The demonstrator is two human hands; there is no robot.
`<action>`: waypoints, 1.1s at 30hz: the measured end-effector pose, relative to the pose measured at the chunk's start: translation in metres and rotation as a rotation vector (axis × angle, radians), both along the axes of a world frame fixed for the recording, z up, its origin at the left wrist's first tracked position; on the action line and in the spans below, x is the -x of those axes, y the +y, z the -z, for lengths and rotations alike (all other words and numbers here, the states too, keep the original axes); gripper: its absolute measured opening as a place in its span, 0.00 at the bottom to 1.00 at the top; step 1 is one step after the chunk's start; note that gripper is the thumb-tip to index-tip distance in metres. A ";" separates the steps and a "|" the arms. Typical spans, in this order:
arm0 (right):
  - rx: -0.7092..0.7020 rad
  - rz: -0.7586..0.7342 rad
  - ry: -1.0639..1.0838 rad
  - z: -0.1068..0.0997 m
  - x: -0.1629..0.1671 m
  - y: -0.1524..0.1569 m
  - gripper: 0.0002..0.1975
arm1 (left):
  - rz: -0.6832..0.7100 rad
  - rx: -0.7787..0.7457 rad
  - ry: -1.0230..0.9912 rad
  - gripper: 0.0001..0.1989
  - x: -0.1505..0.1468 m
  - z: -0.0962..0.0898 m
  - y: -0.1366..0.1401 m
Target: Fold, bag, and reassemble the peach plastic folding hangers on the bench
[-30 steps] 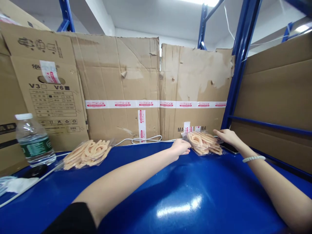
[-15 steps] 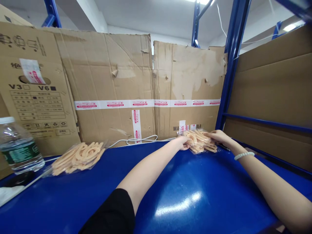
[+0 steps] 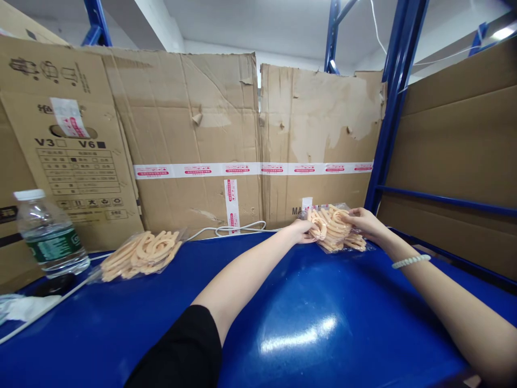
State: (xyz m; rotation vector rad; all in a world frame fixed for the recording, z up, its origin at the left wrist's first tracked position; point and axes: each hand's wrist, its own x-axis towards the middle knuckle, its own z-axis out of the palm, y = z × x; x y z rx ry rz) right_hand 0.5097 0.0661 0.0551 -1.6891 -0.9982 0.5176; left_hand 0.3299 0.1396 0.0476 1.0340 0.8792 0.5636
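Note:
A clear plastic bag of beige curved pieces [image 3: 332, 229] is tilted up off the blue shelf surface [image 3: 307, 318] at the back right. My left hand [image 3: 302, 230] grips its left edge and my right hand [image 3: 362, 222] grips its right side; a white bead bracelet [image 3: 411, 261] is on my right wrist. More bagged pieces [image 3: 357, 241] lie under it on the surface. A second bag of the same beige pieces [image 3: 140, 253] lies flat at the left, away from both hands.
A water bottle [image 3: 49, 234] stands at the far left beside a white cable [image 3: 238, 228] and crumpled white paper [image 3: 22, 308]. Taped cardboard sheets [image 3: 226, 140] wall the back, cardboard [image 3: 456, 145] and a blue rack post [image 3: 393, 108] the right.
Both hands closed in on the right bag, took hold of it and tipped it up off the surface. The camera view shifted slightly.

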 end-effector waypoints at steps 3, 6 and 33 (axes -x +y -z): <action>-0.008 -0.027 0.030 0.000 0.007 -0.001 0.07 | 0.006 -0.004 0.017 0.15 0.007 0.001 -0.001; -0.029 -0.068 0.056 0.001 0.013 -0.001 0.09 | 0.009 -0.014 0.031 0.15 0.014 0.003 -0.002; -0.325 -0.869 0.213 0.031 0.230 0.002 0.16 | -0.079 -1.024 0.194 0.19 0.284 0.011 -0.099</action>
